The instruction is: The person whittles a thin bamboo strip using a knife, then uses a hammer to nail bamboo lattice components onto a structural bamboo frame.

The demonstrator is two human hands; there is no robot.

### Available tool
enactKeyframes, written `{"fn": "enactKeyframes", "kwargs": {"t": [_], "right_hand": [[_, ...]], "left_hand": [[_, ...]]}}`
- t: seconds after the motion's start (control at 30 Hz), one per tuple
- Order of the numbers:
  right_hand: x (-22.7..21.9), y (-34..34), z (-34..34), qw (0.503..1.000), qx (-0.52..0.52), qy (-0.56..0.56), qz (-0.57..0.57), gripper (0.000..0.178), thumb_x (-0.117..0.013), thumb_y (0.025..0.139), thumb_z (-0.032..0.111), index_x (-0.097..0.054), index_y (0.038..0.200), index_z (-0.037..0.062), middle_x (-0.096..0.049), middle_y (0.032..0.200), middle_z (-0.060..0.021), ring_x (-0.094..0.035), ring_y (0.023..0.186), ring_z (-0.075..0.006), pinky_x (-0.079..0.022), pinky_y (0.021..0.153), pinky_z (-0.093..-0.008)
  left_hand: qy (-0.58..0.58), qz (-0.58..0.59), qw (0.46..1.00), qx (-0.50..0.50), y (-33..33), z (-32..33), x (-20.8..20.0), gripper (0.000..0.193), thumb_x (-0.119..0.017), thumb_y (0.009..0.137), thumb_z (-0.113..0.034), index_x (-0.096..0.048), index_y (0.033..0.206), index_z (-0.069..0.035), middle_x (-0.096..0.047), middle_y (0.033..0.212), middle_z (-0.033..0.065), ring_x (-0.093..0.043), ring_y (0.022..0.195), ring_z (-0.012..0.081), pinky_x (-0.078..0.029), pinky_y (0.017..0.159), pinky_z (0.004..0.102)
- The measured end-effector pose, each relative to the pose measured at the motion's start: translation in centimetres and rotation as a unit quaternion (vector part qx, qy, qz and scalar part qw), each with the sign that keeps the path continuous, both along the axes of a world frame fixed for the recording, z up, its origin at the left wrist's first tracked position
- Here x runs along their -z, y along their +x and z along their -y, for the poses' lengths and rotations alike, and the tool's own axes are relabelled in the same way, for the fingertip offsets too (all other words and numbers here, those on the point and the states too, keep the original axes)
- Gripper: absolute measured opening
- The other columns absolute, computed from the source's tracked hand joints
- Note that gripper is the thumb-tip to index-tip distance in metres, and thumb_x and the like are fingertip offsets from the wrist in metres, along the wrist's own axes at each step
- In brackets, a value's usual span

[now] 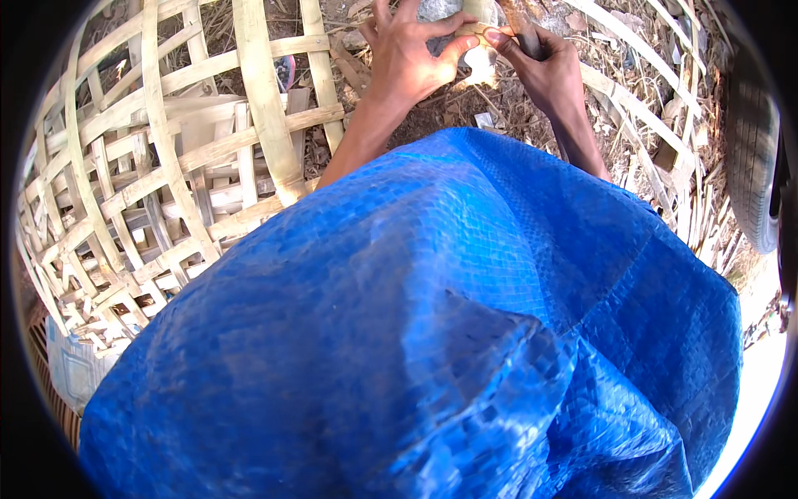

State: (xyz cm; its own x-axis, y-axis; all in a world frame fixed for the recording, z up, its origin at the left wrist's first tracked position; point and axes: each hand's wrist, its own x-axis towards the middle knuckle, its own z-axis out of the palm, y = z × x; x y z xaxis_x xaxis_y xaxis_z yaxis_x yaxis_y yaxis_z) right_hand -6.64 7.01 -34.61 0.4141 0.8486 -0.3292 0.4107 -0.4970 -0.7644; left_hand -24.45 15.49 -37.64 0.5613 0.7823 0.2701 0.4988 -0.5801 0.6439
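Note:
At the top of the view, both my hands meet at a short, pale bamboo strip point(472, 30). My left hand point(409, 60) pinches its left end between thumb and forefinger, the other fingers spread. The thumb of my right hand point(553, 75) presses on its right end. A brown, rod-like tool point(520, 27) with a dark lower part also lies in my right hand; its far end is cut off by the frame, so its kind is unclear. Just behind the strip stands a pale bamboo piece point(480, 62). A blue woven tarp point(399, 316) covers my lap.
On the left is a large open lattice of woven bamboo strips point(179, 154). Curved bamboo strips point(640, 121) lie to the right, near a black tyre point(752, 166). The ground point(499, 104) holds dry leaves and shavings. A clear plastic container point(73, 366) sits at lower left.

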Motion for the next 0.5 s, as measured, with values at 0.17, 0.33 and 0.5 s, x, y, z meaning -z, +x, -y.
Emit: {"fn": "enactKeyframes", "kwargs": {"t": [0.17,0.33,0.5], "right_hand": [[0.4,0.1,-0.2,1.0,0.009,-0.017,-0.018,0.05,-0.084,0.081,0.05,-0.077,0.093,0.002,-0.068,0.068,-0.0028,-0.062,0.062,-0.0092,-0.049,0.057,-0.0277],[0.0,0.5,-0.5,0.998,0.005,-0.054,-0.012,0.054,-0.086,0.077,0.051,-0.076,0.093,0.0,-0.069,0.069,-0.0046,-0.064,0.064,-0.0102,-0.051,0.059,-0.0274],[0.1,0.8,-1.1,0.999,-0.012,-0.053,-0.003,0.052,-0.086,0.076,0.05,-0.076,0.09,0.0005,-0.069,0.069,-0.0043,-0.064,0.063,-0.0104,-0.05,0.058,-0.0274]], "left_hand": [[0.007,-0.01,1.0,0.003,0.1,-0.1,0.2,0.032,-0.084,0.079,-0.031,-0.081,0.105,-0.012,-0.054,0.141,0.0185,-0.038,0.136,0.0433,-0.03,0.115,0.0555],[-0.001,-0.002,1.0,0.005,0.1,0.1,0.3,0.031,-0.083,0.08,-0.031,-0.081,0.105,-0.012,-0.054,0.142,0.0181,-0.038,0.137,0.0423,-0.029,0.114,0.0563],[-0.008,-0.017,1.0,0.01,-0.1,-0.1,0.0,0.03,-0.083,0.081,-0.031,-0.081,0.105,-0.014,-0.053,0.142,0.0183,-0.037,0.137,0.0424,-0.029,0.114,0.0565]]}}
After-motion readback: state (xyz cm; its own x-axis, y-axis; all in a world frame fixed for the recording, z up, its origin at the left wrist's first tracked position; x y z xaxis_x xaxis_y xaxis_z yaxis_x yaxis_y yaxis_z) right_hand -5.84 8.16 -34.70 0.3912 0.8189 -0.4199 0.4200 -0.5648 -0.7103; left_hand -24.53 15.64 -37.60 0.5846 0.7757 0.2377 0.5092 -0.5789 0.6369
